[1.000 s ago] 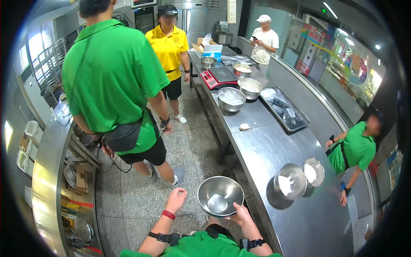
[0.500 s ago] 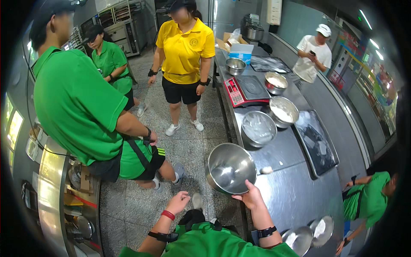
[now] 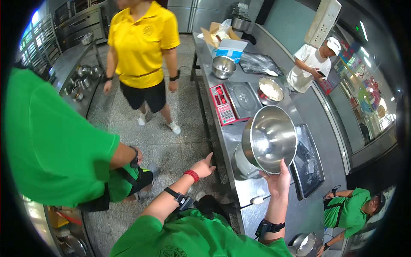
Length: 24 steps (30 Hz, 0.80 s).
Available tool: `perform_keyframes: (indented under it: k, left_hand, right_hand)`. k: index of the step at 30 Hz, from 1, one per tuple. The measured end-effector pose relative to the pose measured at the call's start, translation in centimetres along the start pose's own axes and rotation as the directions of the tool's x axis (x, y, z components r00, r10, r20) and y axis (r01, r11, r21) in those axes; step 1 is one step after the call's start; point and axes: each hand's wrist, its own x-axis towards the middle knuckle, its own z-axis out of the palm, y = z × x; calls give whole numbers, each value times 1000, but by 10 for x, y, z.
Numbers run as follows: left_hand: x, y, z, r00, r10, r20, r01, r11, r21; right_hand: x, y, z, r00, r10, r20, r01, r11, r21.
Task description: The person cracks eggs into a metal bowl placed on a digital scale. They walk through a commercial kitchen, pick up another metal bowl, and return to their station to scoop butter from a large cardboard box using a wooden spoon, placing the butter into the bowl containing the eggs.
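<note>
Surface (image 3: 308,214): long, smooth brushed metal. Black tray (image 3: 310,171), rectangular, white-dusted, at 4 o'clock from the bowl; red scale (image 3: 224,109) with dull grey pan, at 10–11 o'clock. Bowl (image 3: 274,141): round, shiny thin metal, no long axis; tilted, at 12 o'clock from the right hand's fingers, 2 o'clock from the left; right nearer. Right hand (image 3: 279,182) pinches the near rim, thumb inside, other fingers partly hidden beneath. Left hand (image 3: 203,167) empty, index finger extended, others apparently curled. Small white lump (image 3: 257,200), 7–8 o'clock from right hand.
</note>
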Motion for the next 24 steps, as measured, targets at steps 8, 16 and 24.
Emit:
perform_keyframes:
  k: [8, 16, 24]
  left_hand:
    - [150, 36, -23, 997, 23, 74, -33, 990, 134]
    - [214, 58, -34, 997, -59, 55, 43, 964, 261]
    - [230, 49, -54, 999, 33, 6, -34, 945, 324]
  right_hand:
    - [77, -15, -6, 998, -15, -64, 24, 990, 137]
    - [141, -1, -9, 979, 53, -198, -7, 974, 224]
    - [164, 10, -6, 952, 45, -304, -3, 991, 137]
